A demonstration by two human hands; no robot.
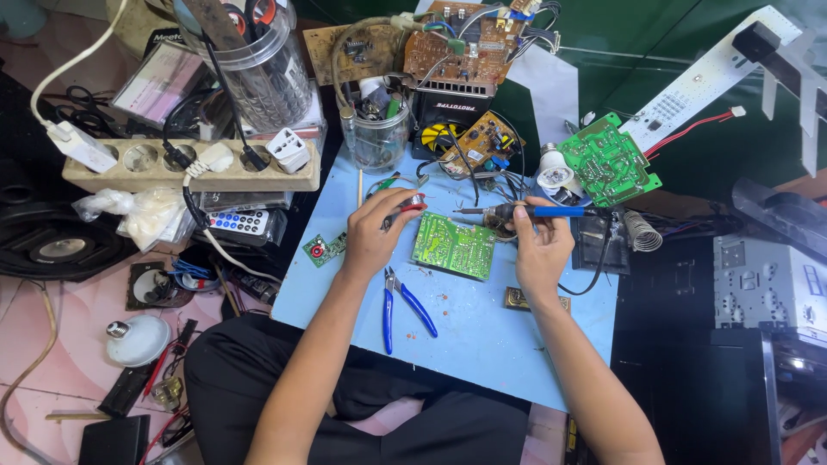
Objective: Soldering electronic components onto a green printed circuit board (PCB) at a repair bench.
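My right hand grips a blue-handled soldering iron, its tip pointing left just above the far edge of a green circuit board lying on the light blue work mat. My left hand holds a small red and silver tool at the board's left corner. Blue-handled pliers lie on the mat below my left hand.
A small green board lies at the mat's left edge, a brass tin near my right wrist. Farther back stand a power strip, a glass jar, more circuit boards and a white bulb. A remote is left.
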